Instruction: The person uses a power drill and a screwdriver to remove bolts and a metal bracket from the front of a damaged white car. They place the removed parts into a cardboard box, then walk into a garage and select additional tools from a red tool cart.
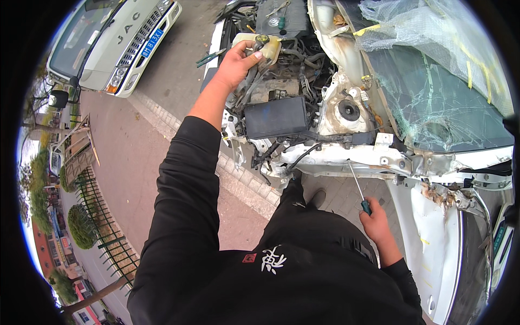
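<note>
My left hand is closed on the near left side of a yellowed translucent coolant tank with a dark cap, in the engine bay. Its thumb lies over the tank, and part of the grip is hidden. Low on the right, my right hand is wrapped round the dark green handle of a screwdriver. The long metal shaft points up and away, its tip near the white fender rail of the damaged car. A black box sits in the bay between my arms.
Pliers with green handles lie at the bay's left edge. Another tool rests on the dark engine cover. Right of the bay is a cracked windscreen partly under plastic sheeting. A white truck stands far left.
</note>
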A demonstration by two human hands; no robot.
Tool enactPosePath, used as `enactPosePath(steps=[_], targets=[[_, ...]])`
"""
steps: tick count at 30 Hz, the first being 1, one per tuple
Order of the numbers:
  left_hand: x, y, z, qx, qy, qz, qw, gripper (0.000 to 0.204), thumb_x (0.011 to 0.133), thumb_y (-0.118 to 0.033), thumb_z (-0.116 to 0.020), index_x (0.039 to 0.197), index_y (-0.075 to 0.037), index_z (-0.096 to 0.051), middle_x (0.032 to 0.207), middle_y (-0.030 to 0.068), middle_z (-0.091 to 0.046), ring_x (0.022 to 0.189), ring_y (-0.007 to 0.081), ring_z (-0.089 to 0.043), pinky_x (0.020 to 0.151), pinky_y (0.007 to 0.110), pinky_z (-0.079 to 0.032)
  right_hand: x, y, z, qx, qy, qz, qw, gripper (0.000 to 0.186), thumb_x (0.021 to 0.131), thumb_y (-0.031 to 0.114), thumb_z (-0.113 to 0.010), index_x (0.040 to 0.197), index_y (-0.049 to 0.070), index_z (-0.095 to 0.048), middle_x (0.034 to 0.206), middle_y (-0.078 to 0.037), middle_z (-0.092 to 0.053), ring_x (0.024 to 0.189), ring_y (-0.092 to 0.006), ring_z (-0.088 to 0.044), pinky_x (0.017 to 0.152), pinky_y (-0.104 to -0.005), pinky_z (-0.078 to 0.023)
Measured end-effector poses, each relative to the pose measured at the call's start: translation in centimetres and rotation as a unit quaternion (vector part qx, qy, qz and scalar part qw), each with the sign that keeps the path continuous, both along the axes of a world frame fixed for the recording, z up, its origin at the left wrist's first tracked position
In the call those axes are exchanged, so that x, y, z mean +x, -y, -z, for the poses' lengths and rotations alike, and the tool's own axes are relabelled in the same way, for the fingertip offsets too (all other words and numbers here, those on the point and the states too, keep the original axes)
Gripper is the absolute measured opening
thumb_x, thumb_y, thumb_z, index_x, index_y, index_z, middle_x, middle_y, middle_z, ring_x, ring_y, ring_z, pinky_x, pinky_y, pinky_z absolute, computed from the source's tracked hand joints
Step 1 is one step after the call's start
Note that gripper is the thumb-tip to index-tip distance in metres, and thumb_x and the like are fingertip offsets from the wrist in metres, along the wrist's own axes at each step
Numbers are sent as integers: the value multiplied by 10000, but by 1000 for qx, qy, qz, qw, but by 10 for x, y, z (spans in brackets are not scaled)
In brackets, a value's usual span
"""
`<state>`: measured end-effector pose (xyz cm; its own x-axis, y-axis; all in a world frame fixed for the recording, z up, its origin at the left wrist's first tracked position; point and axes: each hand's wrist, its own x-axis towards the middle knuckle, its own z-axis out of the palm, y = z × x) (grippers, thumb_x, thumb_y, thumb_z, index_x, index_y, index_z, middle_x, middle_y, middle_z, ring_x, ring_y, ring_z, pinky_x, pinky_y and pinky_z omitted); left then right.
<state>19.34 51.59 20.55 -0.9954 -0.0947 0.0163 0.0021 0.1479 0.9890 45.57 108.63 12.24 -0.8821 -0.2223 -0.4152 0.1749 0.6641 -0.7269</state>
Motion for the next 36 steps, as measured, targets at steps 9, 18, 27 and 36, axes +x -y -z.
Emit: enactPosePath(steps=[9, 18, 27, 36], targets=[[42, 81, -102, 237, -237, -144, 931, 205, 1118, -222, -740, 1271, -111, -659, 1253, 83, -760, 1147, 273, -717, 1079, 512, -543, 1, -4, 4, 29, 32, -23, 999, 482, 960, 175, -721, 1414, 39, -634, 1004, -222, -715, 924, -382, -719, 864, -456, -573], [183, 72, -255, 78, -375, -127, 915, 154, 1109, -279, -758, 1217, -173, -733, 1025, -29, -762, 892, 126, -671, 899, 387, -549, -17, 13, 26, 17, 67, -86, 994, 476, 956, 116, -718, 1415, 21, -634, 963, -125, -677, 866, -234, -641, 817, -400, -541], [349, 157, -292, 6, -210, -356, 911, 205, 1134, -338, -691, 1213, -158, -747, 1079, 47, -799, 1037, 198, -745, 989, 456, -557, 10, 27, 60, 9, 69, -199, 978, 460, 924, 87, -726, 1374, 28, -650, 988, -120, -677, 905, -239, -630, 851, -391, -533], [514, 316, -73, 72, -32, -628, 774, 252, 1088, -243, -784, 1225, -43, -715, 1022, 38, -794, 879, 115, -695, 655, 254, -386, 86, 92, 80, 65, 75, -208, 973, 483, 962, 200, -799, 1393, 22, -671, 1044, -214, -762, 965, -272, -742, 855, -406, -571]])
